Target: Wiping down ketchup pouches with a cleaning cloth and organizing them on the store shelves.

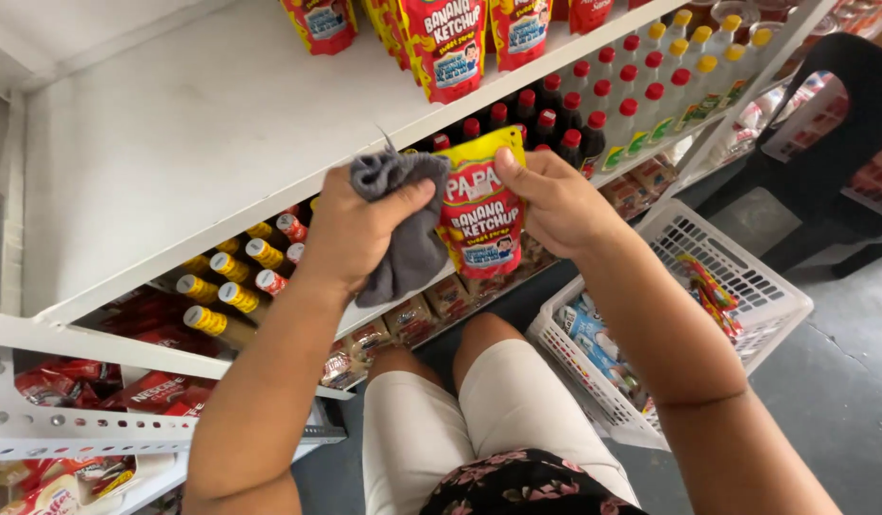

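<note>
The left hand (pixel 350 229) is clenched around a grey cloth (pixel 403 224), pressed against a red-and-yellow pouch (pixel 481 210). The right hand (pixel 546 195) grips that pouch by its top edge, holding it up before the white shelf (pixel 174 143). More pouches (pixel 446 38) stand on the far shelf. A white basket (pixel 737 277) sits low right.

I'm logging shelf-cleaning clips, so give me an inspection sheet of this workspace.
Surface: white shelf, mostly bare, pouches standing at its far end.
Job's things: grey cloth and red-and-yellow sauce pouch.
Clutter: bottles on the lower shelf; white basket of packets on the floor.
Grippers: left hand clutches the cloth; right hand holds the pouch.
Cables: nothing seen.
Surroundings: grey floor, black chair.
</note>
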